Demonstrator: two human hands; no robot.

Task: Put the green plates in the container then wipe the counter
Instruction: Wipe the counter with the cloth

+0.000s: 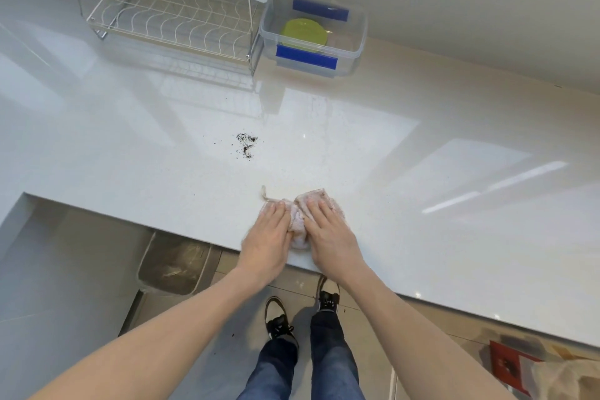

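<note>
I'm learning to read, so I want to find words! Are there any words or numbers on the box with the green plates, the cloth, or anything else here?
No words or numbers can be read here.
Container: its blue clips are plain.
Green plates: plain.
Cloth under the left hand and right hand: no print shows.
Red thing on the floor: too blurred to tell.

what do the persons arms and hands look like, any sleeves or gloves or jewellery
Both forearms are bare up to the frame edge, with no sleeves showing. The left hand and right hand wear no gloves, and no rings, watch or bracelet can be seen on the fingers or wrists. Nails look short and unpainted. Lower down, the person wears blue jeans and dark sneakers.
</note>
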